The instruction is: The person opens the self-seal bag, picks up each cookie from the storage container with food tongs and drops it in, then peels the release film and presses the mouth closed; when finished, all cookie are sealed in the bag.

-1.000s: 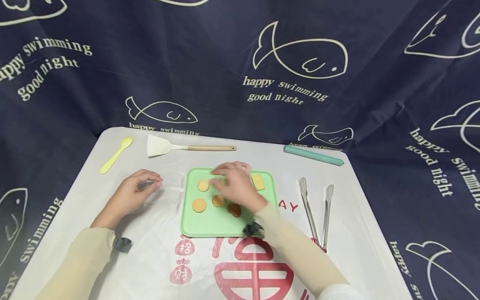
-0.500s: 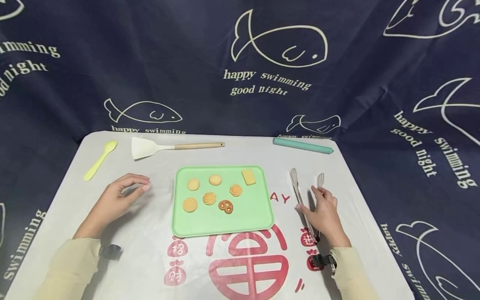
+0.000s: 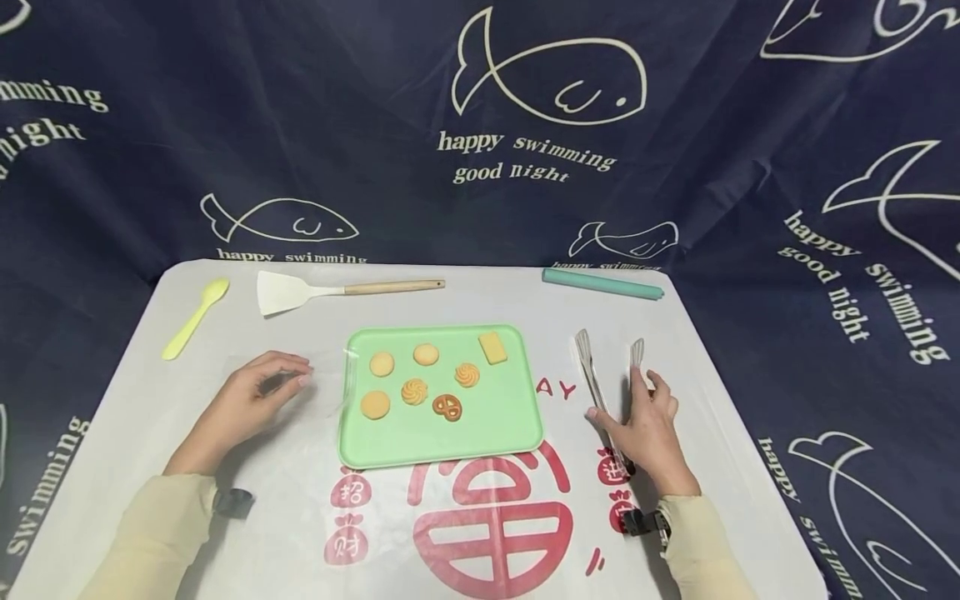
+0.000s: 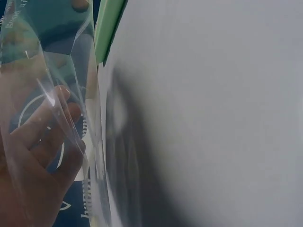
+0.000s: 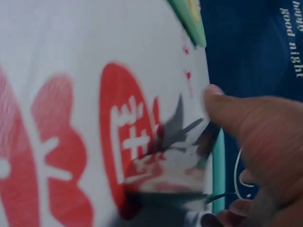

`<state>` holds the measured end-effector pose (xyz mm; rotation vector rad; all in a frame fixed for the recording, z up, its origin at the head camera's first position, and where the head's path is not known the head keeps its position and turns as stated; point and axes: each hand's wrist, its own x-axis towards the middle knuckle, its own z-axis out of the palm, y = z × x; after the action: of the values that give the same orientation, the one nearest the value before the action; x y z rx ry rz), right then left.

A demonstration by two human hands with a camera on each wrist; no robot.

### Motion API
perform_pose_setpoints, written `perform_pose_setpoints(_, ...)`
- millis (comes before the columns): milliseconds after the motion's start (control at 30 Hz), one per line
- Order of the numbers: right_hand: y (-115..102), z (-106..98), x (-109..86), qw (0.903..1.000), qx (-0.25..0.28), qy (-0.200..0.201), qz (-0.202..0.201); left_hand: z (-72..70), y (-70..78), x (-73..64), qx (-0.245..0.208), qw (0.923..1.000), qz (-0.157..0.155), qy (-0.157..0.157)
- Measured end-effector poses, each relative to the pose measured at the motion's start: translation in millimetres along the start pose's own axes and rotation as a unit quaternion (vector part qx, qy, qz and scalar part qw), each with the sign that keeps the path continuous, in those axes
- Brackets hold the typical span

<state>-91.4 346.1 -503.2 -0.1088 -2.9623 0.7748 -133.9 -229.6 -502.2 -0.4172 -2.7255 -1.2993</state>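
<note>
My left hand [image 3: 251,408] pinches a clear plastic bag [image 3: 326,383] between thumb and fingers, left of the green tray [image 3: 480,433]. In the left wrist view the fingers show through the bag's film [image 4: 57,71]. On the right, my right hand [image 3: 648,421] grips metal tongs [image 3: 590,371], its thumb at the left arm and its fingers at the right arm. The tongs stand spread, their tips pointing away from me. In the right wrist view their shiny metal [image 5: 175,170] is blurred below the thumb. The tray bears several cookies, including a pretzel-shaped one [image 3: 447,407] and a rectangular one [image 3: 493,347].
Along the far edge of the white-covered table [image 3: 285,533] lie a yellow spoon [image 3: 197,318], a white spatula with a wooden handle [image 3: 352,289] and a teal rod [image 3: 602,284]. A dark blue curtain [image 3: 405,100] hangs behind the table.
My right hand has left the tray and moved right to the tongs, now held in its fingers. The left hand stays left of the tray with the bag. The head view has shifted slightly.
</note>
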Motion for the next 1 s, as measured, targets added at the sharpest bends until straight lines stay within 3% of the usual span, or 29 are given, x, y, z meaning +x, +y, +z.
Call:
perform_pose_setpoints(100,3,2,-1.0,0.9997,0.002,-0.023,0.012,0.7,0.5,0.9,-0.003,1.0,0.0,-0.006)
perform_pose_setpoints(367,3,-6,-3.4,0.9956,0.007,-0.081,-0.047,1.2,1.0,1.9,-0.001,0.9999,0.011,-0.004)
perform_pose_setpoints(600,7,-8,-4.1,0.9972,-0.017,-0.071,-0.015,1.1,-0.3,2.3,0.0,1.0,0.006,-0.004)
perform_pose_setpoints(1000,13,-4,-3.7,0.997,-0.026,-0.064,-0.034,0.7,3.1,1.5,0.0,0.9998,0.014,-0.014)
